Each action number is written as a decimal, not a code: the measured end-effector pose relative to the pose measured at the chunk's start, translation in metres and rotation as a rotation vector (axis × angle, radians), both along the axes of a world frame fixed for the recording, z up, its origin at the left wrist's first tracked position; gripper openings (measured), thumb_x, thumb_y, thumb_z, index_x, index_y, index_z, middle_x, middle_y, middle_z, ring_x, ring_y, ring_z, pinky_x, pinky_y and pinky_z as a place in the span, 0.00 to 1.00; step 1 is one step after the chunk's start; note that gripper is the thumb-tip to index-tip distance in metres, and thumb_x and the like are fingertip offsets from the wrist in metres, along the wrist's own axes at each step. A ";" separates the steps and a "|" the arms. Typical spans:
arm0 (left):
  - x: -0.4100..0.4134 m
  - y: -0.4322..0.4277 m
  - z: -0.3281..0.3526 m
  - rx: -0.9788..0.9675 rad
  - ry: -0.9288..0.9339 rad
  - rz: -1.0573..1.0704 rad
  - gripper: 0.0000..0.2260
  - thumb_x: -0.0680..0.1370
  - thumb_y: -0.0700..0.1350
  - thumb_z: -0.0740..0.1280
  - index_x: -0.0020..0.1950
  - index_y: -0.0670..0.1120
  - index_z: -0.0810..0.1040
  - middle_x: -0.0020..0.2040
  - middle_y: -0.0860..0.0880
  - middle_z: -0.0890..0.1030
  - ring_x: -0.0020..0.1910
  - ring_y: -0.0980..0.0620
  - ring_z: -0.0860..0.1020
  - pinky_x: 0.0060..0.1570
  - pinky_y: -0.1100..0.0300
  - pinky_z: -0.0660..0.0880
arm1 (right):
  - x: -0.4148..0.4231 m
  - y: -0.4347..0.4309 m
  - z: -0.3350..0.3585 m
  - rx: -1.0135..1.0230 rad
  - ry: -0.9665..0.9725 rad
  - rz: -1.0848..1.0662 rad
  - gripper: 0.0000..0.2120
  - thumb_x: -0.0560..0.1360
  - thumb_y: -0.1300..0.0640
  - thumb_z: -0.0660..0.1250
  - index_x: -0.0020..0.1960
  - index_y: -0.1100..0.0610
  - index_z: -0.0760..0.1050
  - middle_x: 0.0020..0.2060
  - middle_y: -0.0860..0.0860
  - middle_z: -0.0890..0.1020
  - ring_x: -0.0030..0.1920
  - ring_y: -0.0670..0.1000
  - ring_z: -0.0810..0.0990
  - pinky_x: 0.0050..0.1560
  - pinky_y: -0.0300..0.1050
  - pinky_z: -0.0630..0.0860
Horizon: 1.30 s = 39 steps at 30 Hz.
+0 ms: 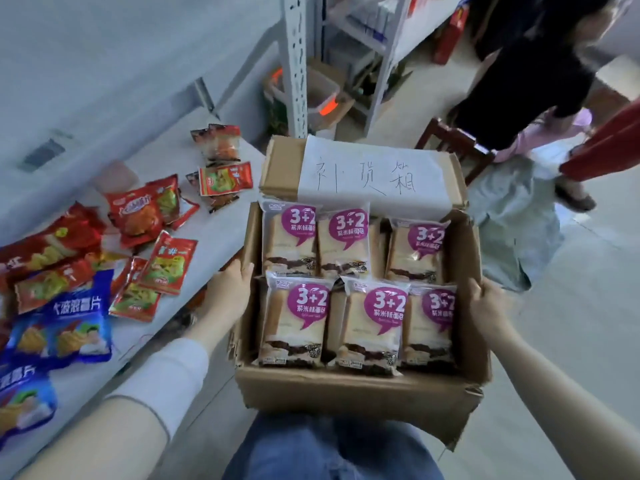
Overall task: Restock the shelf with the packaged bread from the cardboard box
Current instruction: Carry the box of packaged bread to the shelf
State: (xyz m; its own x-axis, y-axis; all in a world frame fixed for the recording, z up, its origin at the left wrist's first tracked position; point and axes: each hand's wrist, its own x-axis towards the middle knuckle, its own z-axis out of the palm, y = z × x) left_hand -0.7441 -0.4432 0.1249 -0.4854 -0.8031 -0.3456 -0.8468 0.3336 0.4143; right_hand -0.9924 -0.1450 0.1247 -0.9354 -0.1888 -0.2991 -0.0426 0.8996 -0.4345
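An open cardboard box [349,393] sits in front of me above my knees. It holds several packaged breads [370,323] with purple "3+2" labels, laid flat in two rows. Its far flap carries a white paper with handwriting [370,174]. My left hand [228,289] grips the box's left wall. My right hand [485,303] grips the right wall. The white shelf board [207,237] lies to the left of the box.
Red and blue snack packets [79,268] lie scattered on the shelf board at left. A metal rack upright [296,64] stands behind the box. Another person [540,64] stands at the back right near a wooden chair [457,143].
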 end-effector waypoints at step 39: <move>-0.576 -0.103 -0.325 0.126 -0.137 -0.515 0.14 0.81 0.48 0.54 0.57 0.39 0.73 0.53 0.32 0.78 0.53 0.31 0.74 0.47 0.49 0.68 | -0.369 -0.029 -0.324 0.184 -0.249 -0.670 0.18 0.81 0.54 0.53 0.61 0.65 0.71 0.53 0.71 0.77 0.54 0.70 0.74 0.55 0.59 0.71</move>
